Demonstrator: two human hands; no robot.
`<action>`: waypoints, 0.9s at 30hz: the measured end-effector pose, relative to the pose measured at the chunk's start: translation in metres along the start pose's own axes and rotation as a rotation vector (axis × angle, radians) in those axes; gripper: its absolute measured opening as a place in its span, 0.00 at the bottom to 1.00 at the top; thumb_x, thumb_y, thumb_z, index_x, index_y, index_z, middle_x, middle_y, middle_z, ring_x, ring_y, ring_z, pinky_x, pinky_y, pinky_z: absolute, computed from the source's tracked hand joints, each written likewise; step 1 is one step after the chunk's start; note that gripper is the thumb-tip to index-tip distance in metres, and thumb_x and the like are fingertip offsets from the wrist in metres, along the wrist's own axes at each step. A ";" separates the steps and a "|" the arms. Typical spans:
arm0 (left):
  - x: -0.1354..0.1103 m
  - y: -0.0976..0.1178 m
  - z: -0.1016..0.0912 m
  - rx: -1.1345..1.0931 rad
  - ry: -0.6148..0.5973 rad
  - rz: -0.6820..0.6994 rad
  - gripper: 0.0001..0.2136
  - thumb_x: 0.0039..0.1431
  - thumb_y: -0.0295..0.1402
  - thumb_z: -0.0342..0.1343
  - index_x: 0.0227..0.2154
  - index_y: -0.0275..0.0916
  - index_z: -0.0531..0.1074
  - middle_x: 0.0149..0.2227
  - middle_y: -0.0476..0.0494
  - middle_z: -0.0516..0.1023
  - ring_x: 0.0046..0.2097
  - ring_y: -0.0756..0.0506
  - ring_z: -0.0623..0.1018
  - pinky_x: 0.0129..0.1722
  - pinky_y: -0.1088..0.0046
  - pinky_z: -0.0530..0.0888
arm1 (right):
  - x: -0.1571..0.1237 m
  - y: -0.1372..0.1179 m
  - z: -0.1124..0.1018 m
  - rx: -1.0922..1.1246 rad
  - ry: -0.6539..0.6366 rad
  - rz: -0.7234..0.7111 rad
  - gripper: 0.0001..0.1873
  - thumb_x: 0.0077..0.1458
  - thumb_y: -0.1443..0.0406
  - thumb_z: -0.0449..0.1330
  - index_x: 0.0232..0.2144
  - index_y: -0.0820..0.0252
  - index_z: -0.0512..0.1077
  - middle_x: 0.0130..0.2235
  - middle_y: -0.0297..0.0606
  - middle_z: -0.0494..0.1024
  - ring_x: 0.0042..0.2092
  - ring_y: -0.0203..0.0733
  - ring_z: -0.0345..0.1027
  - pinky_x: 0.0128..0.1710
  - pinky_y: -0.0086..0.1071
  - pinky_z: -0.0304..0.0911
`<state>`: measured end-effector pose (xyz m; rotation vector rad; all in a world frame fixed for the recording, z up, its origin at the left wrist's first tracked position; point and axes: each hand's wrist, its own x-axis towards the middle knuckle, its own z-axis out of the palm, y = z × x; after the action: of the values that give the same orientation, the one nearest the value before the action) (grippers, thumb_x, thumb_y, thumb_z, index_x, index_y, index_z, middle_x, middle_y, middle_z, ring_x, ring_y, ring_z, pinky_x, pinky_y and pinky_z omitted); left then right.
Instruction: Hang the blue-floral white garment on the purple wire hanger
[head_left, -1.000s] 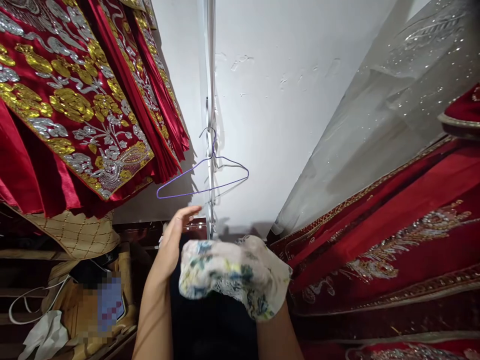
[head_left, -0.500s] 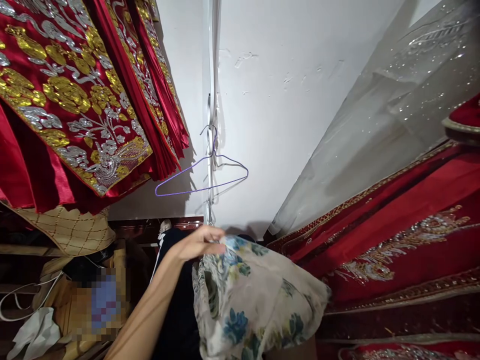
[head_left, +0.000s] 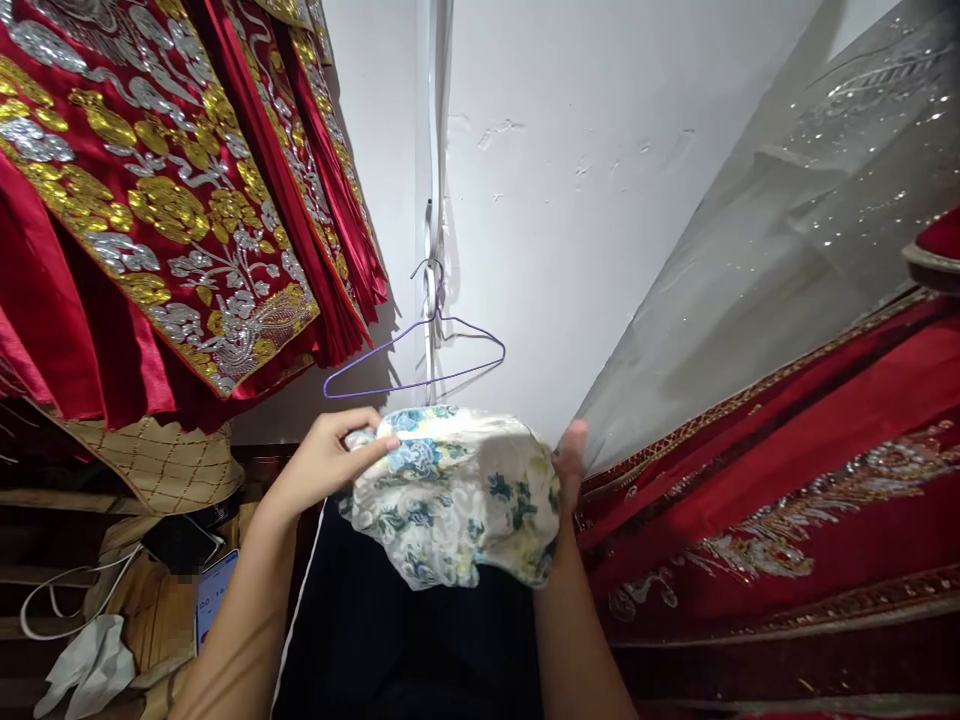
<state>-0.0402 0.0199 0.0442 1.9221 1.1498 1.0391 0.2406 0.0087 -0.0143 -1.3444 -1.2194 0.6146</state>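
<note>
A white cloth printed with blue and yellow flowers (head_left: 454, 490) is held up in front of me, bunched between both hands. My left hand (head_left: 326, 462) pinches its upper left edge with thumb and fingers. My right hand (head_left: 568, 462) is mostly hidden behind the cloth's right side, with only a thumb or finger showing at the edge. Just above the cloth a thin purple wire hanger (head_left: 418, 345) hangs bare on a white cord against the white wall.
Red garments with gold and silver embroidery (head_left: 150, 200) hang at the upper left. More red embroidered fabric (head_left: 787, 470) and a sheer sequinned veil (head_left: 787, 220) fill the right. At the lower left lie a woven bag (head_left: 150, 465), a phone (head_left: 214, 600), a white cable and crumpled paper.
The floral cloth has been lifted closer to the hanger and gathered tighter. My left hand went from free and open to pinching its edge. My right hand now shows at the cloth's right side.
</note>
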 end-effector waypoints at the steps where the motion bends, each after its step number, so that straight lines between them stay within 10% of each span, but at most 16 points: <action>1: -0.002 -0.007 -0.002 0.051 -0.106 -0.025 0.13 0.54 0.42 0.62 0.26 0.36 0.74 0.27 0.50 0.72 0.29 0.50 0.69 0.28 0.78 0.64 | 0.008 -0.004 -0.005 0.067 -0.048 0.004 0.27 0.59 0.44 0.51 0.33 0.57 0.77 0.29 0.44 0.76 0.33 0.48 0.73 0.29 0.38 0.64; 5: -0.023 -0.051 -0.009 0.301 -0.406 -0.263 0.11 0.45 0.40 0.66 0.21 0.39 0.73 0.23 0.50 0.72 0.26 0.49 0.69 0.24 0.77 0.59 | 0.052 -0.024 -0.012 0.263 -0.207 -0.104 0.13 0.37 0.60 0.69 0.27 0.59 0.74 0.24 0.36 0.72 0.27 0.42 0.65 0.27 0.35 0.61; 9: -0.041 -0.084 -0.028 0.405 -0.209 -0.280 0.14 0.34 0.39 0.71 0.15 0.41 0.71 0.17 0.50 0.69 0.19 0.48 0.67 0.22 0.75 0.56 | 0.098 -0.026 0.027 0.295 -0.123 -0.290 0.16 0.41 0.68 0.60 0.37 0.58 0.74 0.32 0.36 0.75 0.32 0.39 0.66 0.33 0.32 0.63; 15: -0.026 -0.081 -0.062 0.748 -0.113 -0.281 0.12 0.50 0.42 0.63 0.18 0.42 0.72 0.27 0.40 0.79 0.34 0.39 0.80 0.37 0.69 0.71 | 0.126 0.035 0.095 0.142 -0.348 -0.051 0.14 0.48 0.63 0.55 0.36 0.62 0.75 0.40 0.43 0.79 0.43 0.45 0.70 0.46 0.38 0.64; 19: -0.016 -0.071 -0.075 0.999 -0.021 -0.289 0.10 0.54 0.41 0.56 0.28 0.41 0.76 0.51 0.33 0.79 0.58 0.31 0.73 0.56 0.54 0.67 | 0.118 0.069 0.081 -0.002 -0.364 -0.113 0.09 0.48 0.64 0.54 0.28 0.61 0.72 0.32 0.38 0.77 0.37 0.44 0.68 0.38 0.34 0.61; 27: 0.012 -0.021 -0.076 1.044 -0.020 -0.423 0.24 0.65 0.45 0.36 0.38 0.38 0.76 0.39 0.32 0.81 0.42 0.32 0.80 0.39 0.60 0.72 | 0.103 0.057 0.030 -0.052 -0.425 -0.150 0.06 0.47 0.64 0.54 0.22 0.60 0.68 0.25 0.32 0.69 0.31 0.38 0.61 0.31 0.29 0.55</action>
<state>-0.1112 0.0500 0.0655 2.2011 2.2389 0.1426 0.2637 0.1251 -0.0432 -1.1841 -1.6722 0.7903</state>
